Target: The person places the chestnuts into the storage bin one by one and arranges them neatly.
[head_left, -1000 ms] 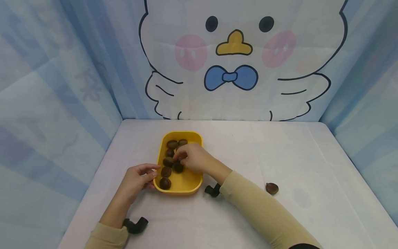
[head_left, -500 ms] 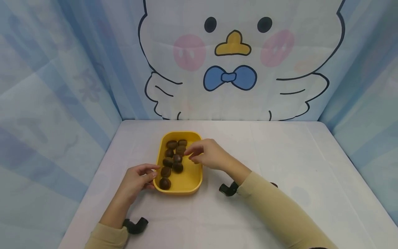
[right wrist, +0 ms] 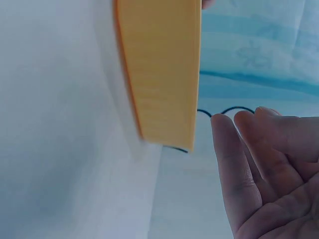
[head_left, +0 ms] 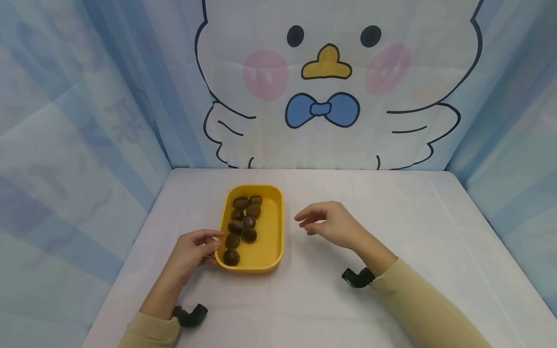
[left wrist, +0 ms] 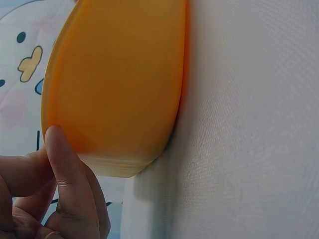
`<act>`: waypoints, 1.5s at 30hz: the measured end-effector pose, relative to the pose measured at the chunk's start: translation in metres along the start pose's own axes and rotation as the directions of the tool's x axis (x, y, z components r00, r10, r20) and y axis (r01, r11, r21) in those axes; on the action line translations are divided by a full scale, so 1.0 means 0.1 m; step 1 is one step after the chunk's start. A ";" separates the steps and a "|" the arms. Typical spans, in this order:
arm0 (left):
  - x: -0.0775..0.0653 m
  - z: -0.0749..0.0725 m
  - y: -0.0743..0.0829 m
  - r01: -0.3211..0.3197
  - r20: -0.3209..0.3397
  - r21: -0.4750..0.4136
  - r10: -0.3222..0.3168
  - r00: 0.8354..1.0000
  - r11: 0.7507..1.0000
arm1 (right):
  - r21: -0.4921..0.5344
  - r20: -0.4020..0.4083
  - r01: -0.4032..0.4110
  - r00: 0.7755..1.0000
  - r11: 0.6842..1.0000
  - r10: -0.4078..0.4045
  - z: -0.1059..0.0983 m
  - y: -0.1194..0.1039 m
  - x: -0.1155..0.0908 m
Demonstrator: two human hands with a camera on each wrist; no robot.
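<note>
A yellow tray [head_left: 271, 241] lies on the white table, with several brown chestnuts [head_left: 249, 235] in two uneven rows along its left half. My left hand [head_left: 193, 251] holds the tray's left rim between thumb and fingers. In the left wrist view, the fingertips [left wrist: 56, 137] touch the tray's outer wall [left wrist: 119, 79]. Off to the right of the tray, my right hand [head_left: 332, 224] hovers over the table with loosely bent fingers and holds nothing. The right wrist view shows its fingers [right wrist: 232, 164] apart from the tray wall [right wrist: 159, 69].
Each wrist carries a black camera mount, the left one [head_left: 191, 315] and the right one [head_left: 358, 278], low over the white tabletop [head_left: 304, 309]. Behind the table hangs a cloth curtain [head_left: 322, 145] with a cartoon bird; patterned cloth also closes both sides.
My right hand has drawn out of the tray and moved right, away from the chestnuts. A lone chestnut on the right of the table is now hidden by my right arm. My left hand stays put.
</note>
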State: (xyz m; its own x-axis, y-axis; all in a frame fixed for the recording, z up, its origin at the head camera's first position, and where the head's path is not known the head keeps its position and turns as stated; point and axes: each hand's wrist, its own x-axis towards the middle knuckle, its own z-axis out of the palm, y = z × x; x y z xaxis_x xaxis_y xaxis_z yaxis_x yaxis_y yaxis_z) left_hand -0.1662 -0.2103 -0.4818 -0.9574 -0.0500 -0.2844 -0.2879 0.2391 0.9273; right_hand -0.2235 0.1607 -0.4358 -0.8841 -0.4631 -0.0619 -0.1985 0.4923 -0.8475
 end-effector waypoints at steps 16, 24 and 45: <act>0.00 0.01 0.01 0.002 -0.010 0.013 -0.002 1.000 1.000 | -0.115 -0.155 -0.107 0.984 0.988 0.089 -0.35 0.42 -0.64; 0.01 0.00 -0.01 -0.007 -0.005 -0.003 0.007 1.000 1.000 | -0.148 -0.187 -0.147 0.975 0.978 0.119 -0.48 0.58 -0.84; 0.02 -0.01 -0.02 -0.005 0.010 -0.016 0.005 1.000 1.000 | -0.281 -0.119 -0.184 0.981 0.942 0.156 -0.67 1.04 -1.26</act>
State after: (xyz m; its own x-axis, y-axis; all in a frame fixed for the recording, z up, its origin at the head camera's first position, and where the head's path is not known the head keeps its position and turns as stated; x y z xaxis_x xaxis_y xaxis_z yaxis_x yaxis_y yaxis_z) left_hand -0.1673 -0.2115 -0.4835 -0.9585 -0.0387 -0.2825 -0.2838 0.2242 0.9323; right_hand -0.1614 0.3193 -0.4810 -0.9483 -0.2896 -0.1302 -0.1433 0.7561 -0.6386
